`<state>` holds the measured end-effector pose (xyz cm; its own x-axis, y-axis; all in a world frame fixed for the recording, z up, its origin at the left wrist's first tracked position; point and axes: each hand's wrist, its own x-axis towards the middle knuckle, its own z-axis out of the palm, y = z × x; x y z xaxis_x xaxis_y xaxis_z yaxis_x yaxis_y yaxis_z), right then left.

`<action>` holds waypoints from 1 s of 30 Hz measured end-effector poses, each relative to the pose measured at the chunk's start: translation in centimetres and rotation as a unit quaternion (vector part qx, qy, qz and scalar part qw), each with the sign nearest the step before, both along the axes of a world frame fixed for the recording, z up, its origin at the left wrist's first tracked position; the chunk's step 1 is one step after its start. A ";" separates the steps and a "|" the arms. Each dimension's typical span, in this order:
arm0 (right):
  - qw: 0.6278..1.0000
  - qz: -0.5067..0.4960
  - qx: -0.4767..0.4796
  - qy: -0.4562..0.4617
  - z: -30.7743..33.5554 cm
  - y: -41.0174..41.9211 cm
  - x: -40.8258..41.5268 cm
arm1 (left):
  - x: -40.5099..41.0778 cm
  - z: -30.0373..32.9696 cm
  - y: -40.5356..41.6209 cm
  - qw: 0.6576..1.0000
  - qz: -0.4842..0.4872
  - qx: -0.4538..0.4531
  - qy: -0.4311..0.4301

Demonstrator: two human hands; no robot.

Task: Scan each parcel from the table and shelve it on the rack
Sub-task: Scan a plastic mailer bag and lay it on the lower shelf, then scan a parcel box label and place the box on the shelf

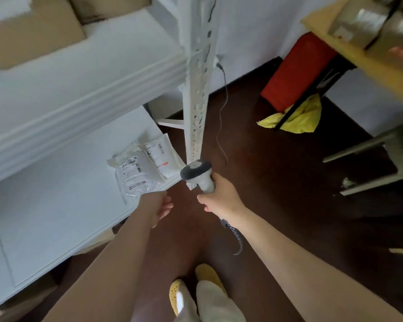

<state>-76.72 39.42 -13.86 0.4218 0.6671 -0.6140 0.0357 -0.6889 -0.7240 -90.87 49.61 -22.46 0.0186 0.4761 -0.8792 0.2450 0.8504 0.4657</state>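
Both hands hang low beside the white perforated metal rack upright (199,94). The right hand (219,198) grips the handle of a grey-and-white handheld barcode scanner (197,173), whose head sits right at the foot of that upright. The left hand (159,206) is empty, fingers loosely curled, just left of the upright and near the shelf edge.

Two clear plastic-bagged parcels with printed labels (147,167) lie on the white lower rack shelf (56,217), left of the upright, the nearer one overhanging the front edge slightly.

Risks, as I judge them: the scanner head could knock the upright, and its coiled cord (236,238), trailing below the wrist, could snag there. A brush from the left hand could slide the slippery nearer bag off the shelf. More parcels seem to wait on the wooden surface (358,56) to the right of the upright.
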 end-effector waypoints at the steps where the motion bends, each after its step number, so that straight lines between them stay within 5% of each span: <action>1: 1.000 -0.013 0.004 -0.002 1.6 -1.2 1.0 | 1.3 1.5 -0.9 1.000 -0.016 -0.002 -0.005; 15: 0.943 -0.313 0.114 -0.017 17.0 -24.3 25.0 | 34.2 20.8 -16.0 0.964 -0.227 0.099 -0.101; 24: 0.880 -0.455 0.108 -0.085 21.9 -42.1 44.0 | 56.5 26.0 -32.7 0.916 -0.353 0.079 -0.172; 30: 0.823 -0.546 0.129 -0.087 22.0 -49.0 52.6 | 67.0 25.2 -38.4 0.890 -0.431 0.063 -0.133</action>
